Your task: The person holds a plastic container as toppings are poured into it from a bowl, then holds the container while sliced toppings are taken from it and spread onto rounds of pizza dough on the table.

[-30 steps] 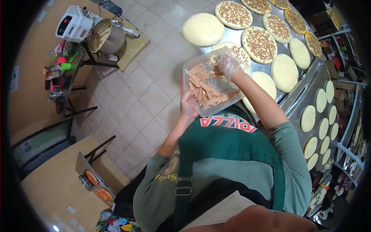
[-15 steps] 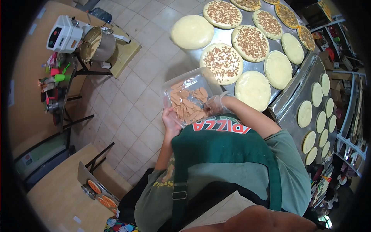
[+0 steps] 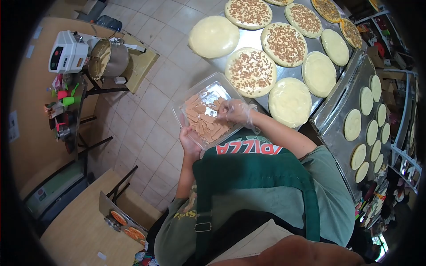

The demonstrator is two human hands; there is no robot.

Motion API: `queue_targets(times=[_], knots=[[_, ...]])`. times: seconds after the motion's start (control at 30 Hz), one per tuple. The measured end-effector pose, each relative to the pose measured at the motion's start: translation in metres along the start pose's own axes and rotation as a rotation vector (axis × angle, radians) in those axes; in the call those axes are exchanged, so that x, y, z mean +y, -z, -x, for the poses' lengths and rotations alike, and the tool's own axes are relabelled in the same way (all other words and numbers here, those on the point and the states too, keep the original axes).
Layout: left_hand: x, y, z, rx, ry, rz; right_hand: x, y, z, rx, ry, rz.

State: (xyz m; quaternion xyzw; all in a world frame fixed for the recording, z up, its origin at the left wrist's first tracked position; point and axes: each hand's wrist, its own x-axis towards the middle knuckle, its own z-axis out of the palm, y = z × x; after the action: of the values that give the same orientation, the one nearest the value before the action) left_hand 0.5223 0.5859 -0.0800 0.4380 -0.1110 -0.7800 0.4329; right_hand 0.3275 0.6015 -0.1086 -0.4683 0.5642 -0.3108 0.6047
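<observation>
A clear plastic tub (image 3: 181, 116) of thin pinkish-brown slices (image 3: 205, 126), which look like sliced meat, is held in front of my apron. My left hand (image 3: 190, 141) grips its near left edge, fingers wrapped round the wall. Inside the tub's right side is my right hand (image 3: 237, 111), in a clear plastic glove. Its fingers are curled down among the slices; what they pinch is hidden. Just beyond the tub, a dough round (image 3: 250, 72) sprinkled with brown bits lies on the metal table, beside a plain dough round (image 3: 289, 103).
More topped rounds (image 3: 284, 44) and plain ones (image 3: 214, 37) cover the metal table. Smaller dough discs (image 3: 353, 125) lie on a dark tray (image 3: 339, 146) at right. A stand mixer (image 3: 69, 52) with a bowl (image 3: 116, 60) stands at left. Tiled floor (image 3: 146, 128) lies between.
My right hand has risen from the tub's near right side toward its middle right, over the slices. The tub has shifted slightly left, with my left hand still holding it.
</observation>
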Motion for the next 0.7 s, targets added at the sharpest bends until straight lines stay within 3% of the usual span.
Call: queue_targets(times=[0.03, 0.07, 0.13, 0.27, 0.43, 0.7], knots=[[0.001, -0.002, -0.003, 0.004, 0.0, -0.001, 0.0, 0.006, -0.001, -0.076, -0.107, -0.216], [0.004, -0.003, -0.007, 0.007, 0.001, -0.002, -0.007, 0.012, 0.001, -0.074, -0.107, -0.221], [0.008, -0.003, -0.015, -0.004, 0.006, -0.002, -0.023, 0.024, 0.005, -0.031, -0.278, -0.808], [0.017, 0.005, -0.034, 0.009, 0.025, -0.015, -0.022, 0.05, 0.009, 0.039, -0.19, -0.956], [0.035, 0.021, -0.054, 0.043, 0.024, -0.045, 0.009, 0.064, 0.012, 0.345, -0.202, -1.229], [0.074, 0.023, -0.074, 0.025, 0.041, -0.116, 0.039, 0.057, -0.015, 0.609, -0.19, -1.269]])
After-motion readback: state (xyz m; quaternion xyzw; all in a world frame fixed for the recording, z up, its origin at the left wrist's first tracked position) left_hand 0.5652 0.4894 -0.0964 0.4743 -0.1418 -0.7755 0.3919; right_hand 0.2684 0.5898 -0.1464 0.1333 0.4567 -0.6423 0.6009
